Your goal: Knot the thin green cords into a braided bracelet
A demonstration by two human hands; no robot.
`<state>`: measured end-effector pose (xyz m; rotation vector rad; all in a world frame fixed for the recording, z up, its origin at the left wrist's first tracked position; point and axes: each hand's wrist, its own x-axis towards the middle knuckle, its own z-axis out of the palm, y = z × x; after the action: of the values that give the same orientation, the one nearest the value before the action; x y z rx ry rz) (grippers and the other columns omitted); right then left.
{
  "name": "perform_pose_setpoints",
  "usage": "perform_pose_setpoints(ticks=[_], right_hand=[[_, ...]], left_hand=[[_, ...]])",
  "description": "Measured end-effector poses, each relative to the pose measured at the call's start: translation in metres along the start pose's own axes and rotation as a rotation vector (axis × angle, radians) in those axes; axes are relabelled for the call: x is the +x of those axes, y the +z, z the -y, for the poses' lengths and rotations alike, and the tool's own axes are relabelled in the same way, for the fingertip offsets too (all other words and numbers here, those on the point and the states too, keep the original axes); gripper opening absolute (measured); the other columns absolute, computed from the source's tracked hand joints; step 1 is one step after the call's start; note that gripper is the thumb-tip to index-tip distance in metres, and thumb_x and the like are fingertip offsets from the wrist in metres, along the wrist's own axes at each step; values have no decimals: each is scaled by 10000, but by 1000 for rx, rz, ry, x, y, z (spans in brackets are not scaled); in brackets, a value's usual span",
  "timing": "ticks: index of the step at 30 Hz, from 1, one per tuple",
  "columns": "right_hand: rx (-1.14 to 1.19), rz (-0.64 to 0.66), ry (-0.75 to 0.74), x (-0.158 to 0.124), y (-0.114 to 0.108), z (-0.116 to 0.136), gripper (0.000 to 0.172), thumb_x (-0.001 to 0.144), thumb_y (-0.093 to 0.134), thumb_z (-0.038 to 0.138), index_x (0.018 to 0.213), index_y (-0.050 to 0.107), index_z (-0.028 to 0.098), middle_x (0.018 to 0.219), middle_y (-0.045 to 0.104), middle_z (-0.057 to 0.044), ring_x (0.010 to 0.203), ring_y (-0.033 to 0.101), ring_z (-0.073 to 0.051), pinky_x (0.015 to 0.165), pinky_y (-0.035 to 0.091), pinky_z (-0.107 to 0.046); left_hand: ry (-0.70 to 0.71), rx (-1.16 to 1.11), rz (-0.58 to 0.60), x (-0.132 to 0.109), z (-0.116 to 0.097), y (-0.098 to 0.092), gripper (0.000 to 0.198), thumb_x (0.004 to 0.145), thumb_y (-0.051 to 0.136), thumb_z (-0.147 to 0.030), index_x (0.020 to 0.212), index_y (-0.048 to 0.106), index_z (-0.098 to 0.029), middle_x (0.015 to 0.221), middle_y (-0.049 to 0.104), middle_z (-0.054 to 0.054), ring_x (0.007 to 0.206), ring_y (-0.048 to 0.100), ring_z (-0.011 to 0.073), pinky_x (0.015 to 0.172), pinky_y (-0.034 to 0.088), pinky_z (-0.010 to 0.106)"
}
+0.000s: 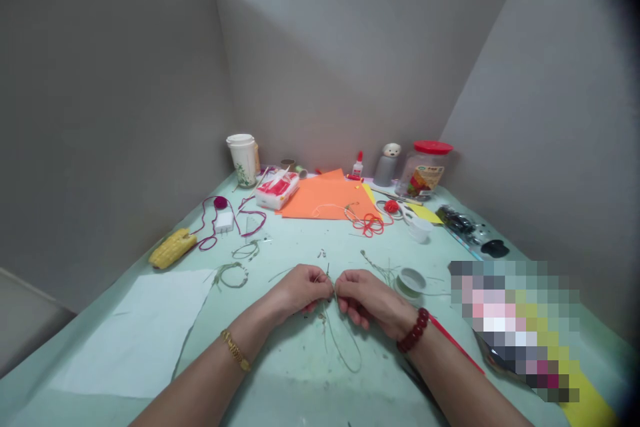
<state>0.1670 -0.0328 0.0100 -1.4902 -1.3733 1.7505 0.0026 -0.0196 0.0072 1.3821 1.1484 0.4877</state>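
My left hand [306, 287] and my right hand [361, 295] meet over the middle of the table, fingertips almost touching. Each pinches a thin green cord [350, 368], whose loop hangs below the hands onto the tabletop. Whether a knot sits between the fingertips is too small to tell. Right of my right hand stands a spool of green cord [411, 282], with loose strands trailing near it. A braided green cord bracelet [232, 275] lies to the left, and a second loop of green cord [246, 251] lies behind it.
Orange paper sheets [325, 199] lie at the back, with a tissue pack [277, 189], a lidded cup [243, 161], a glue bottle [357, 167] and a red-lidded jar [424, 170] around them. Red yarn [369, 223] and scissors [406, 212] are right; a corn cob [173, 248] and white cloth [130, 333] left.
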Motion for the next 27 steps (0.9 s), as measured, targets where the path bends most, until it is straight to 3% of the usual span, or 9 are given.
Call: perform_pose_setpoints(ticks=[12, 18, 27], right_hand=[[-190, -147, -26, 0, 10, 0, 17, 697, 440, 181, 692, 456, 181, 498, 554, 35, 297, 415, -50, 261, 277, -142], [-194, -188, -96, -1, 13, 0, 189, 663, 441, 153, 839, 419, 218, 474, 495, 92, 295, 396, -62, 256, 261, -139], [-79, -98, -143, -2, 10, -1, 171, 670, 447, 168, 837, 452, 209, 507, 493, 80, 328, 386, -55, 277, 273, -139]], left_hand=[[98, -16, -22, 4, 8, 3, 91, 690, 506, -262, 718, 491, -177, 456, 370, -87, 362, 313, 47, 351, 223, 173], [85, -10, -47, 5, 8, 4, 90, 686, 510, -256, 729, 493, -179, 453, 391, -87, 345, 341, 51, 336, 244, 167], [72, -25, -26, 3, 4, 3, 159, 715, 556, -305, 759, 455, -190, 442, 414, -94, 327, 346, 52, 328, 237, 163]])
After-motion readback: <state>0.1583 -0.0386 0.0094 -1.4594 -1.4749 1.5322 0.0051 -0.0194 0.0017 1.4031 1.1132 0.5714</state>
